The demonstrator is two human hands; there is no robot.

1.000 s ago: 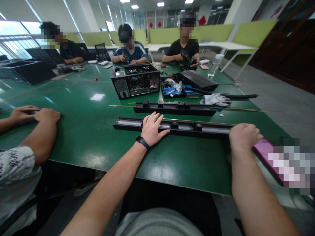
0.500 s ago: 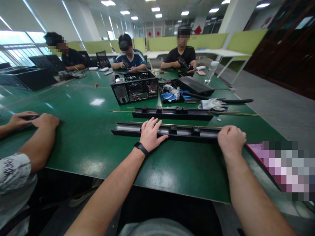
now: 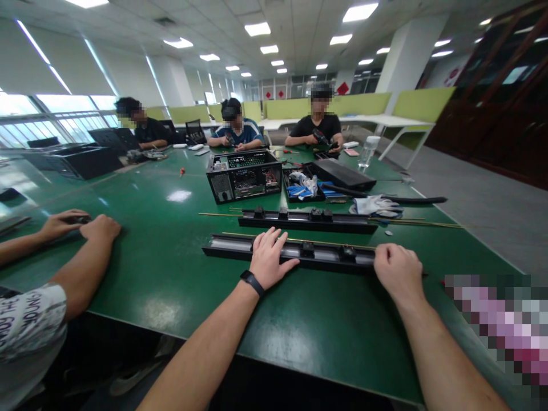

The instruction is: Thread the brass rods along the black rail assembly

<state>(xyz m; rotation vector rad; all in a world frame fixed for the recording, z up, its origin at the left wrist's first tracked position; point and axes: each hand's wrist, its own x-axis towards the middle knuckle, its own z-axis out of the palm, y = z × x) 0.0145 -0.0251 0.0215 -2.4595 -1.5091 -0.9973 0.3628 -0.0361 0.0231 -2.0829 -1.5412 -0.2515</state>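
A long black channel-shaped rail [image 3: 233, 244] with a shiny inner strip lies across the green table in front of me. Flat over its middle, with fingers spread, rests my left hand [image 3: 269, 260], a dark band on its wrist. My right hand [image 3: 397, 268] is closed in a fist at the rail's right end; what it grips is hidden, though a thin dark tip pokes out on its right side. Between my hands, black blocks [image 3: 347, 252] sit in the channel. A thin brass-coloured rod [image 3: 317, 242] runs along the rail's far edge.
Beyond lies a second black rail [image 3: 295, 219] with several blocks and thin rods. Further back are an open computer case [image 3: 244, 177], gloves [image 3: 377, 205], a tool tray [image 3: 305, 191] and a water bottle [image 3: 368, 153]. A co-worker's hands [image 3: 100, 228] rest at left; others sit across.
The camera view has tilted up, so everything sits lower in the picture. My right fist has shifted slightly left against the rail, and a dark tip now shows beside it. My left hand stays put.
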